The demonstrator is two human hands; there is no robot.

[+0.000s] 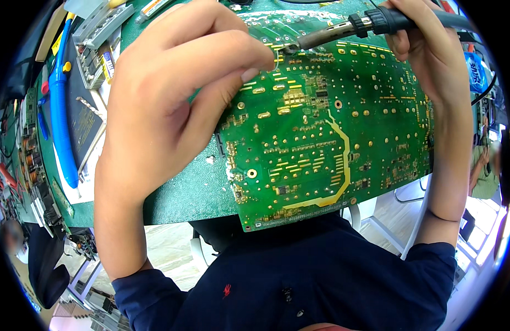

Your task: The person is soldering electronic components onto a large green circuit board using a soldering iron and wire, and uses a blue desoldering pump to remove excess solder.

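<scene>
A large green circuit board lies solder side up in front of me, its near edge reaching past the table edge. My right hand grips a soldering iron by its black handle. The dark tip of the iron points left and meets the far part of the board. Close to that tip, my left hand is closed in a pinch over the board's far left part. A thin strand of wire shows at its fingertips, beside the iron's tip. The palm hides whatever else lies inside the fingers.
A blue desoldering pump lies on the left of the green table mat. Metal heatsinks and a white tube sit at the far left. Other boards with components line the left edge. A blue packet is at the right.
</scene>
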